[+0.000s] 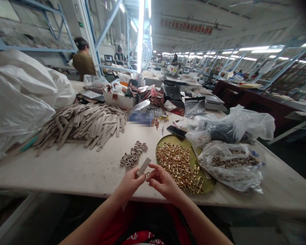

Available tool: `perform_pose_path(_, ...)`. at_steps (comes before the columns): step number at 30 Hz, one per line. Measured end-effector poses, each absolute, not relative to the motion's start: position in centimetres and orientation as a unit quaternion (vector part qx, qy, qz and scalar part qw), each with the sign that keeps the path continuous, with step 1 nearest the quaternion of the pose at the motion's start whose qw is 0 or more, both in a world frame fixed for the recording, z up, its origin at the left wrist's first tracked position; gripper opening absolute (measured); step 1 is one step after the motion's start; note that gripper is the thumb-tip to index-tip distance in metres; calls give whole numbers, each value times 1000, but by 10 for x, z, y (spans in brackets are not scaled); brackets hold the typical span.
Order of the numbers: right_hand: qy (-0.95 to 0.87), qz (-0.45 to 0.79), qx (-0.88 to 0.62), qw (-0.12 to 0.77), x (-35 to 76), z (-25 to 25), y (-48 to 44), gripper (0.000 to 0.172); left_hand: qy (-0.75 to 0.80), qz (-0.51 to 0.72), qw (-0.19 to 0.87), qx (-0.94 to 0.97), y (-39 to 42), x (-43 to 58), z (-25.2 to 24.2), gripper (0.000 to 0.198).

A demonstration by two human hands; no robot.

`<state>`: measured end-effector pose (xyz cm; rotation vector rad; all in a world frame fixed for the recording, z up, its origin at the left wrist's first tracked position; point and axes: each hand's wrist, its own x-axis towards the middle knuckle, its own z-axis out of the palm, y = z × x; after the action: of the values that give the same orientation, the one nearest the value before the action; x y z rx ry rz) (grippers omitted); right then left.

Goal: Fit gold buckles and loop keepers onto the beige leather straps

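Observation:
My left hand (pixel 131 182) is closed on a flat grey-beige strap (pixel 144 166), whose end sticks up past the thumb. Close against it is my right hand (pixel 162 180), its fingers bent toward the thumb at a tiny item I cannot make out. Just right of the hands, a round gold-coloured tray (pixel 208 183) bears a heap of shiny gold buckles (pixel 177 160). Several small brown-grey strap loops (pixel 134 154) lie in a cluster on the table beyond my left hand.
A large pile of similar straps (pixel 91 122) covers the table's left, beside a big white sack (pixel 20 95). Clear plastic bags (pixel 232 163) of loops stand right of the tray. A dark phone (pixel 176 130), a pen (pixel 162 131) and a scrap-filled box (pixel 119 101) lie farther back.

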<state>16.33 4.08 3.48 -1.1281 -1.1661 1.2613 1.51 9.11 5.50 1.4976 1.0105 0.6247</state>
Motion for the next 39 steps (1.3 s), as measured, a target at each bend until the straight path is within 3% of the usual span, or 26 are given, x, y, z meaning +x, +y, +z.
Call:
perform_pose_path(3, -506, 458, -525, 509, 164, 33, 37, 44, 417, 222, 648, 597, 85, 14, 60, 29)
perform_pose_path(6, -478, 520, -499, 501, 162, 28, 36, 35, 404, 180, 695, 567, 80, 11, 56, 34)
perform_pose_path(9, -378, 568, -479, 552, 160, 25, 36, 22, 380, 198, 704, 567, 78, 3, 43, 36)
perform_pose_path(15, -71, 685, -406, 601, 151, 24, 35, 33, 387, 183, 589, 686, 74, -11, 26, 32)
perform_pose_path(22, 35, 732, -351, 582, 150, 19, 33, 30, 414, 132, 487, 758, 78, -16, 39, 31)
perform_pose_path(32, -28, 684, -415, 598, 139, 16, 26, 31, 427, 111, 438, 783, 75, -14, 39, 30)
perform_pose_path(39, -224, 618, -478, 583, 121, 8, 15, 28, 411, 188, 593, 667, 61, -6, 35, 16)
